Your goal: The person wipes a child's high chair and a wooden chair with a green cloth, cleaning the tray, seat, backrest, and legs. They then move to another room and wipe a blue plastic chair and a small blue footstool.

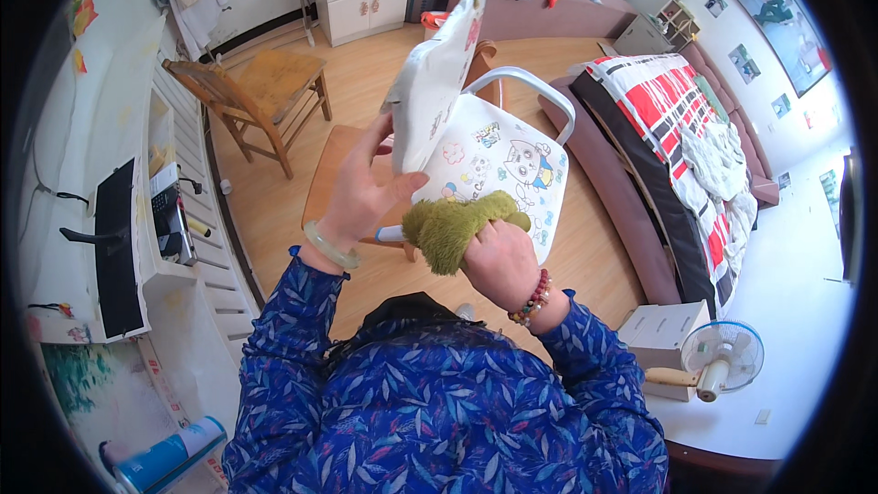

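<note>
My left hand (363,185) grips the near edge of a white padded panel (432,89), thumb on one face and fingers on the other. The panel stands up steeply beside a white seat (528,171) printed with cartoon cats; together they look like a small padded chair. A white tubular metal loop (531,79) curves over the seat's far side. Bunched in my right hand (504,264) is a fluffy green cloth (446,237), which lies over the seat's near edge. A short white tube end with blue (389,234) pokes out left of the cloth.
Partly under the white chair is an orange-brown wooden seat (336,178). A wooden chair (281,86) stands to the far left. The bed (658,123) is on the right, with a fan (720,357) nearer me. A wall-side shelf with a black monitor (116,247) runs along the left.
</note>
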The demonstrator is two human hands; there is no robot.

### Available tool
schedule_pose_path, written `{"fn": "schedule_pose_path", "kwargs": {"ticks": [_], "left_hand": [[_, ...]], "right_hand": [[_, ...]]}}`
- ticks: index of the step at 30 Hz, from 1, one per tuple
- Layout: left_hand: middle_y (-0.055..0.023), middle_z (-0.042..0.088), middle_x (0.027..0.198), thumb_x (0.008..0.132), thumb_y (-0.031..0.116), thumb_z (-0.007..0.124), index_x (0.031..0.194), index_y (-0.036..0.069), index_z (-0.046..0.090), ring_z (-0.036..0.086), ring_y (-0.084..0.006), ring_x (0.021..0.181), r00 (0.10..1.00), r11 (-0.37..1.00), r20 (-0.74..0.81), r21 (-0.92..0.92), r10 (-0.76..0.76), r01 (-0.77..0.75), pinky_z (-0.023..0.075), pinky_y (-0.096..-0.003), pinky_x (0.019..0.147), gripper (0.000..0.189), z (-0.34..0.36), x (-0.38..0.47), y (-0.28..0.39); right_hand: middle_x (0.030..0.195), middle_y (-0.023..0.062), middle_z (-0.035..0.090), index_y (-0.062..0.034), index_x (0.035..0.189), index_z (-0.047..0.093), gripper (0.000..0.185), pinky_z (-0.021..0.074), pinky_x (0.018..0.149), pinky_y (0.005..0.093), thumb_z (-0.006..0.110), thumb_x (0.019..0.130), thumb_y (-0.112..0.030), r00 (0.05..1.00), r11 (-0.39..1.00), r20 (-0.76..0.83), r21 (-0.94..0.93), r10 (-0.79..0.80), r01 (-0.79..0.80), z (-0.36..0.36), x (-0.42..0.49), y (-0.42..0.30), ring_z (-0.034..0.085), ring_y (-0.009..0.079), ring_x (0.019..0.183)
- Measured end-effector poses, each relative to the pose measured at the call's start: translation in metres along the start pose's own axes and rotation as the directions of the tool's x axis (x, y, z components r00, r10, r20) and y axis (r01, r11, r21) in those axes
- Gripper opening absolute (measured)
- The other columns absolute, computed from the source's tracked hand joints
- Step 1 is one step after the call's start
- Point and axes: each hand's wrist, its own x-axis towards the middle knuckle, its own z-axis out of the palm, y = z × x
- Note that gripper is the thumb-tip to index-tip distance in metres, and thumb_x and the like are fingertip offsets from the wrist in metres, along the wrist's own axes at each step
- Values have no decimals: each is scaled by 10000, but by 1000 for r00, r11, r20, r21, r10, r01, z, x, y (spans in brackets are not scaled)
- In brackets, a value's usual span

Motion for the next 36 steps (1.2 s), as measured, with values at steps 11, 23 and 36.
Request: {"fn": "schedule_pose_path", "kwargs": {"ticks": [11,23,36], "left_hand": [[-137,547,1280,795,517,743,1352,-19,446,534,-220,1178,976,977,64,-17,-210,211,423,-344,928,828,18,-58,-11],[-146,494,1375,795,228,780,1450,-23,342,484,-236,1264,972,972,47,49,-232,229,388,-359,1042,827,42,-91,5],[-96,580,1183,803,44,742,1233,40,523,566,-182,1091,970,939,78,-246,-228,241,462,-303,930,483,64,-70,-6]], "right_hand": [[760,77,600,-62,820,626,113,501,620,352,637,763,-159,1000,1000,12,-2,-26,26,-7,5,0,608,236,727],[764,92,607,-50,837,612,127,513,613,368,637,766,-153,998,997,27,57,58,-60,-7,8,-1,619,257,719],[980,156,607,-23,1009,599,433,518,650,392,770,707,-282,986,973,13,164,164,-164,-22,0,-1,615,308,803]]}}
